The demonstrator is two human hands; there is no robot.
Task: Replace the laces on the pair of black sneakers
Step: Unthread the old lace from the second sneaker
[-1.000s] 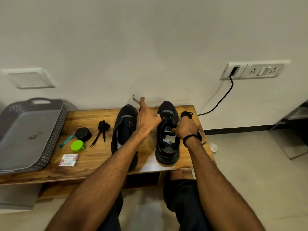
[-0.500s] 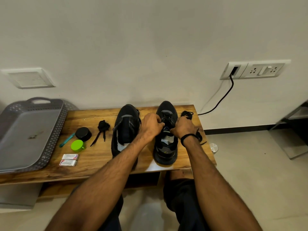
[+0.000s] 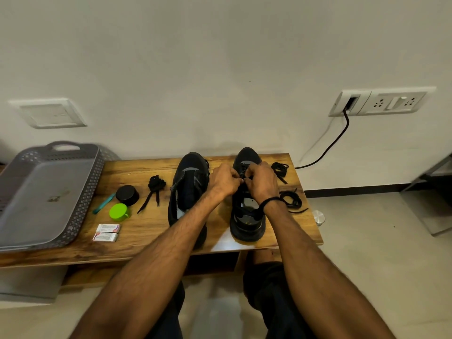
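- Two black sneakers are standing side by side, toes toward the wall, on a wooden bench (image 3: 151, 228): the left-hand sneaker (image 3: 188, 182) and the right-hand sneaker (image 3: 247, 223).
- The left hand (image 3: 223, 182) and the right hand (image 3: 263, 183) are meeting over the eyelet zone of the right-hand sneaker, fingers curled and pinching its black lace (image 3: 244, 167). The pinched portion is mostly hidden between the fingertips.
- A black cord (image 3: 269, 200) is circling the right wrist.
- A bundled lace (image 3: 156, 183) is lying just left of the left-hand sneaker.
- Two loose laces, a far one (image 3: 280, 167) and a near one (image 3: 292, 203), are lying right of the right-hand sneaker.
- A black round tin (image 3: 127, 195), a green cap (image 3: 118, 212), a teal pen-like tool (image 3: 104, 203) and two small boxes (image 3: 107, 232) are sitting near a grey perforated tray (image 3: 80, 199).
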